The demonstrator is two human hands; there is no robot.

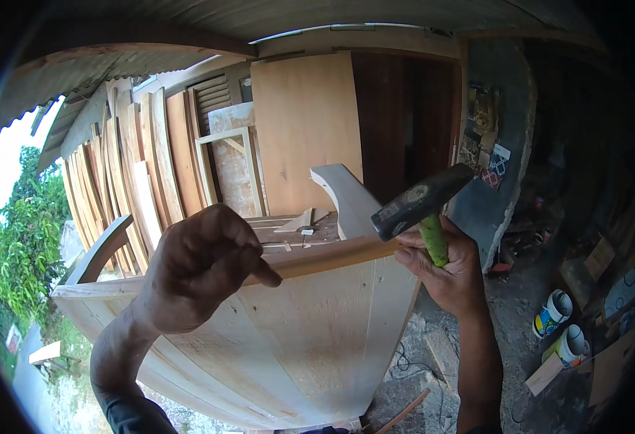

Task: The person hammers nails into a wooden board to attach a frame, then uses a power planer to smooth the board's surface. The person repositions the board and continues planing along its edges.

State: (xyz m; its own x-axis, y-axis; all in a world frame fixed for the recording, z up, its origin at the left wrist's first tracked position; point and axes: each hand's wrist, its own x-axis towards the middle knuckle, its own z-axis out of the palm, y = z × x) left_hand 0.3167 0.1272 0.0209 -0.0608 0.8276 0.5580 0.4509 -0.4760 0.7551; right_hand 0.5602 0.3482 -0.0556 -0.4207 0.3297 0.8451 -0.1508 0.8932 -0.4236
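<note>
My right hand [451,271] grips a hammer [420,201] by its green handle, close under the dark metal head. The head is raised over the right end of the wooden rail [332,266] along the top of a large plank panel [295,340]. Above the same rail, further left, is my left hand [202,267]. Its fingers are curled in and pressed together, with one fingertip pointing down toward the rail. Whatever it may hold is hidden. Curved wooden pieces stand up at both ends, one pale [345,194] at right, one darker [100,253] at left.
Behind the panel, wood offcuts [304,220] lie on a slatted surface. Several boards [162,152] and a wide wooden sheet [306,130] lean on the far wall. Paint buckets [553,312] stand at right. A cable [408,365] lies on the floor near the panel.
</note>
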